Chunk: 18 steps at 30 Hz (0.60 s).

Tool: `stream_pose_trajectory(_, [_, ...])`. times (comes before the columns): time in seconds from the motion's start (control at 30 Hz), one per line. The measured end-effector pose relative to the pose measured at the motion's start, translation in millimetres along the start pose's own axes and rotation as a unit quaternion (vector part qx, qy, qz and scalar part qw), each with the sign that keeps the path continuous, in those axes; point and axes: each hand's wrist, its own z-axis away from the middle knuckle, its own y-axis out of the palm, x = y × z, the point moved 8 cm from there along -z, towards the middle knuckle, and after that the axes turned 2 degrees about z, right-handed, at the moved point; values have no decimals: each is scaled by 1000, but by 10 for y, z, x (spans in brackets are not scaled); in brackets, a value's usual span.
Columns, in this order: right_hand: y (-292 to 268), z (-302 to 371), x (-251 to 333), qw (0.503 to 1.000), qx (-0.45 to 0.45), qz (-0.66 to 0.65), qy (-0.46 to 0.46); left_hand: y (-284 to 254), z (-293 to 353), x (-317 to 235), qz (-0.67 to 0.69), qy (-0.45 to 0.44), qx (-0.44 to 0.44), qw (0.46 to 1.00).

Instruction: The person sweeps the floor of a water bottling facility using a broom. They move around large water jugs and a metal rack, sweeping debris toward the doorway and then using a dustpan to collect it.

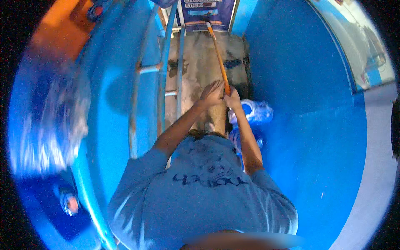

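Head view: right hand [233,100] grasping orange stick [219,58], left hand [212,95] unclenched beside it; lettered shirt [208,204], lettered poster [198,17].

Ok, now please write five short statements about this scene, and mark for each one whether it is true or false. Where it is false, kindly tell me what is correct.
1. The right hand grips the stick. True.
2. The left hand is closed in a fist. False: the left hand is open, close beside the stick.
3. The ladder stands to the left of the stick. True.
4. The wall on the right is red. False: the wall is blue.
5. The stick reaches away from the person, toward the poster. True.
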Motion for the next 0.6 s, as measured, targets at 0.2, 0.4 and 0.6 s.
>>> stream_pose_trajectory(0.2, [64,-1033,-600,983,-17,148,104,4,-295,1155,198,-119,54,971])
stream_pose_trajectory(0.4, [68,-1675,-829,964,6,226,144,-138,-1015,1491,156,-64,33,985])
stream_pose_trajectory(0.6, [-20,-2745,-1445,886,45,434,155,-11,-1670,1075,115,45,146,982])
